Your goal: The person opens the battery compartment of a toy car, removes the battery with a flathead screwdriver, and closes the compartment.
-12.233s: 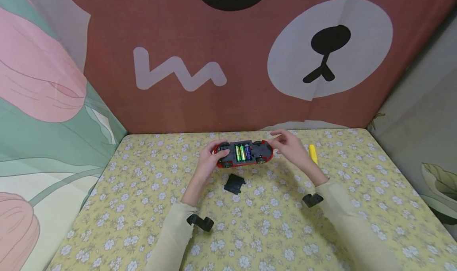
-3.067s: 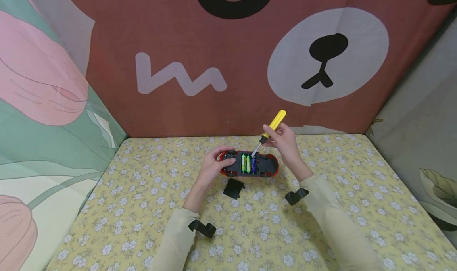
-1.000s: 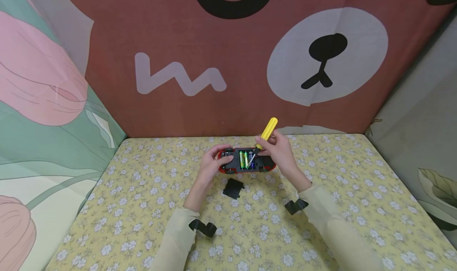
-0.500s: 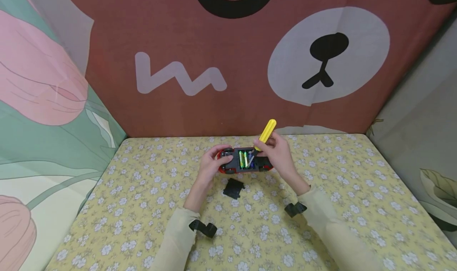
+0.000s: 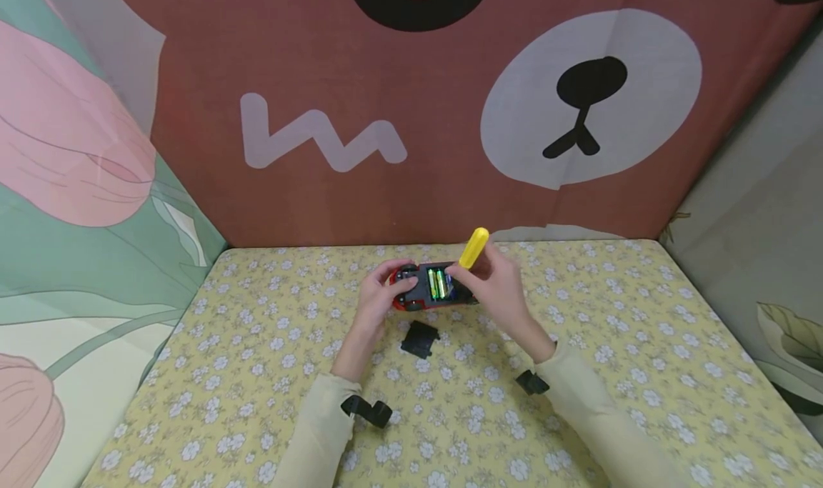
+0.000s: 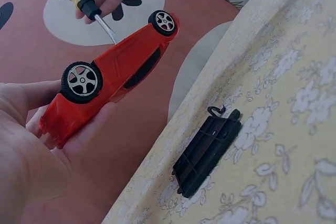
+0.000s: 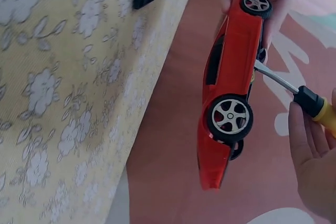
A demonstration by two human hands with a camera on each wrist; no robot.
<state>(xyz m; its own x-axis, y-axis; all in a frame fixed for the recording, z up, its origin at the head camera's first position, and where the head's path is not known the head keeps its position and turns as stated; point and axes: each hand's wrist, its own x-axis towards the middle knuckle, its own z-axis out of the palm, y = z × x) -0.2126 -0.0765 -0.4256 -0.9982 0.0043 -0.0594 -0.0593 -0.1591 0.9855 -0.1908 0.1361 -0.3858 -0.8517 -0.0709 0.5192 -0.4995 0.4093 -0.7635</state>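
Note:
A red toy car [image 6: 118,72] is held underside up by my left hand [image 5: 376,291], which grips one end with the thumb across the dark base. In its uncovered battery bay sit several batteries [image 5: 437,284], green ones and a blue one partly covered. My right hand [image 5: 501,291] pinches a screwdriver [image 5: 474,249] with a yellow handle. Its metal shaft [image 7: 278,80] slants into the bay past the car's side edge, so the tip is hidden in both wrist views. Below the car, the black battery cover [image 5: 421,339] lies on the cloth.
A yellow floral cloth [image 5: 257,374] covers the table. Behind it hangs a reddish-brown backdrop [image 5: 360,202] with a bear print, and a floral curtain [image 5: 77,259] closes off the left side. Each sleeve carries a black wrist camera [image 5: 366,409].
The screwdriver, which first lay on the table at the right, is now in my right hand. Over the last second its handle has sunk lower and leftward. The cover stays put.

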